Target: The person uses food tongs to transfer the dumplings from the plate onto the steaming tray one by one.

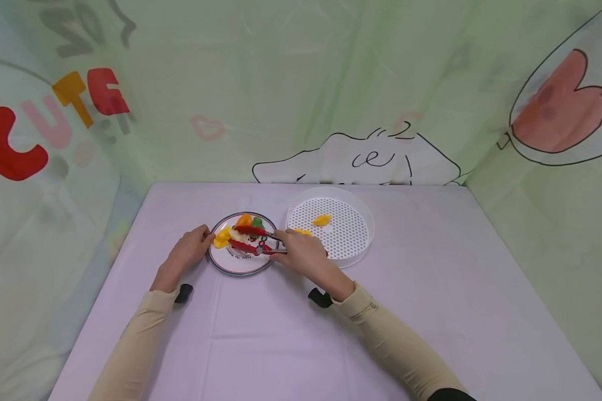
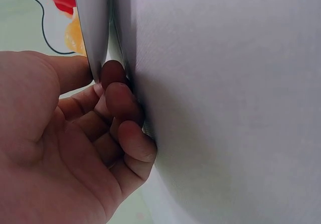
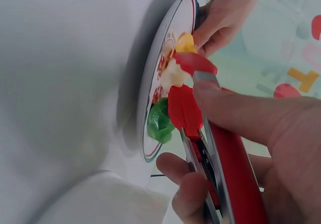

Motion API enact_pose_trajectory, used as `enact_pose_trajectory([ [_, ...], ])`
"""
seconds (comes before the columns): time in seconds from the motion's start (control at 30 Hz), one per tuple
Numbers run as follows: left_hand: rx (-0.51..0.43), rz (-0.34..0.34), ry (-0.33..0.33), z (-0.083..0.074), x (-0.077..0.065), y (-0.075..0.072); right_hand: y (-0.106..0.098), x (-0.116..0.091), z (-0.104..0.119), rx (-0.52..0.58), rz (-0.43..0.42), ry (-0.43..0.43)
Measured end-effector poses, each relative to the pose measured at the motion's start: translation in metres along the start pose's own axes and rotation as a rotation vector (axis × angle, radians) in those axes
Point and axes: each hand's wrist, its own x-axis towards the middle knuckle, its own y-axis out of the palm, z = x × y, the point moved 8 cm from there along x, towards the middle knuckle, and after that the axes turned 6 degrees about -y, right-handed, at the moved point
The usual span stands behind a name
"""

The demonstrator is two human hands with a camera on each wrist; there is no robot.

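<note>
My left hand (image 1: 189, 246) pinches the left rim of a white plate (image 1: 237, 265) with a dark edge line and printed pictures. In the left wrist view, the thumb lies on the plate's upper side and curled fingers sit under its rim. My right hand (image 1: 303, 253) grips metal tongs (image 3: 235, 169) with red tips and a red handle. The red tips stand on either side of a white dumpling-shaped piece (image 3: 172, 77) over the plate. Around it on the plate are a yellow piece (image 1: 222, 238), an orange piece (image 1: 243, 220) and a green piece (image 1: 257, 223).
Right of the plate stands a round white steamer tray (image 1: 352, 234) with a perforated base. It holds a yellow piece (image 1: 322, 220) and another yellow piece (image 1: 302, 231), partly behind my right hand. A pale cloth (image 1: 271, 345) covers the table, and printed curtains (image 1: 301, 83) hang around it.
</note>
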Motion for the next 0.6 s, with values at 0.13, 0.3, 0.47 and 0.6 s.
enact_pose_trajectory([
  [0.13,0.007,0.003,-0.003,0.0,0.001,0.001,0.001,0.0,-0.004,0.008,-0.006,0.005],
  [0.3,0.006,0.01,-0.012,0.001,0.001,0.001,-0.002,-0.005,-0.007,0.022,-0.028,0.011],
  [0.47,0.01,0.015,-0.021,0.002,0.001,0.003,-0.018,-0.019,-0.008,0.05,-0.083,-0.007],
  [0.6,0.012,0.01,-0.019,0.003,0.003,0.004,-0.036,-0.034,-0.014,0.071,-0.137,-0.013],
])
